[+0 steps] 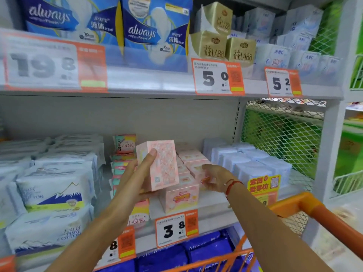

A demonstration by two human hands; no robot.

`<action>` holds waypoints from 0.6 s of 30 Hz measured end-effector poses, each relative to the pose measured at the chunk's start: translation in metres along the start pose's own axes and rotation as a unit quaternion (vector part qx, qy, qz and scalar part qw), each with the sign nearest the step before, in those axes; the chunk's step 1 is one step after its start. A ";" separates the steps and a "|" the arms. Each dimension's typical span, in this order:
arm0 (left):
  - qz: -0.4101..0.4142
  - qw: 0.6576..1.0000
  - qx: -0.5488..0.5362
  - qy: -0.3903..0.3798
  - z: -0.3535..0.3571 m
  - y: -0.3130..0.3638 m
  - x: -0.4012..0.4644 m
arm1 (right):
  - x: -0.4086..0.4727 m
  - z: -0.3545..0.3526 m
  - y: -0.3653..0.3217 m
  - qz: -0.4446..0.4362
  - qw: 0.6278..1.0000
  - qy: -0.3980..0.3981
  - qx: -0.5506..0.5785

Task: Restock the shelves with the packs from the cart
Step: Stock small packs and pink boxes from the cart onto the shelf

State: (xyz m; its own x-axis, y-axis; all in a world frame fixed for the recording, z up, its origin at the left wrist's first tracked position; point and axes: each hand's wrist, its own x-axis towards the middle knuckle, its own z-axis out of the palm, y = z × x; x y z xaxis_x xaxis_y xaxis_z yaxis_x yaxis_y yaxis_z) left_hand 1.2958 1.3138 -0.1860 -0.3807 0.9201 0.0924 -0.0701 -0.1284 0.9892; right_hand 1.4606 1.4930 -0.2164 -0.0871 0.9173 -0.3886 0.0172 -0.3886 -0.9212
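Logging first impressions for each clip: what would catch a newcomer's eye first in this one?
Dead centre, the left hand holds a pink speckled pack upright in front of the middle shelf, while the right hand touches the stacked pink packs beside it. Big orange price tags line the shelf edges under blue Always packs at top left, and the orange cart sits bottom right.

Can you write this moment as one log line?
left hand: holds pink pack | right hand: on shelved pink packs | stage: placing

You held a pink speckled pack (160, 165) upright at frame centre, above pink packs (181, 195) stacked on the shelf (216, 205).
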 end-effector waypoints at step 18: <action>-0.019 0.998 0.035 -0.042 0.016 0.020 0.005 | -0.037 -0.008 -0.055 -0.096 0.919 -0.005 -0.383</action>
State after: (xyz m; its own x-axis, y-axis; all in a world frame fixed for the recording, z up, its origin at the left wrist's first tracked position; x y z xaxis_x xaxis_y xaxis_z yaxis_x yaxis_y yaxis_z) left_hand 1.3069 1.3212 -0.1637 -0.2993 0.9523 0.0600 -0.0172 -0.0683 0.9975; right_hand 1.4712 1.4814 -0.1514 -0.1705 0.9601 -0.2215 0.6962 -0.0417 -0.7167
